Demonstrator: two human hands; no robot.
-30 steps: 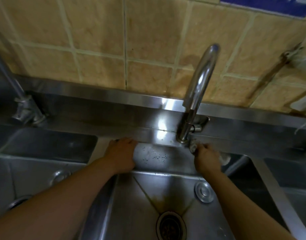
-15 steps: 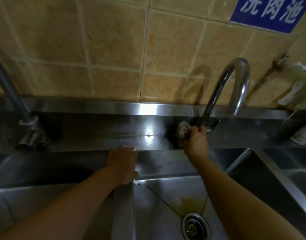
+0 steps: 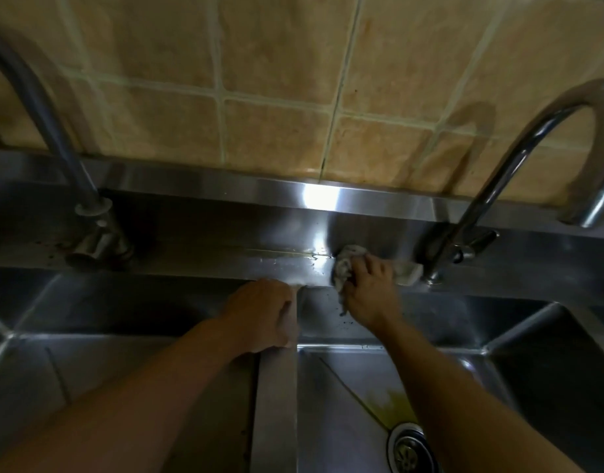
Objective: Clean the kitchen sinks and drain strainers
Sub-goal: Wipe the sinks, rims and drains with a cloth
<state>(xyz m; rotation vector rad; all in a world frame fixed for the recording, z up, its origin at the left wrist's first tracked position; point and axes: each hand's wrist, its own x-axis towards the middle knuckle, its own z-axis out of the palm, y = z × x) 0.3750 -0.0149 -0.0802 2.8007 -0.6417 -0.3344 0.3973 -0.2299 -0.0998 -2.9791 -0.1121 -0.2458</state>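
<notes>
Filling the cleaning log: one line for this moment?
right hand grips cloth on ledge | left hand rests on divider

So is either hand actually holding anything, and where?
The right hand grips a bunched grey rag round its middle, its ends sticking out. The left hand holds nothing; it rests on the sink divider.

You've got a wall of tan square ceramic tiles (image 3: 276, 56) with pale grout lines across the top; some grout is stained dark near the lower edge. Below it runs a brushed stainless steel backsplash ledge (image 3: 225, 186) with a bright glare spot. A dull grey curved tap (image 3: 51, 131) stands at left on its base. A shiny chrome gooseneck tap (image 3: 519, 155) stands at right, throwing a curved shadow on the tiles.
</notes>
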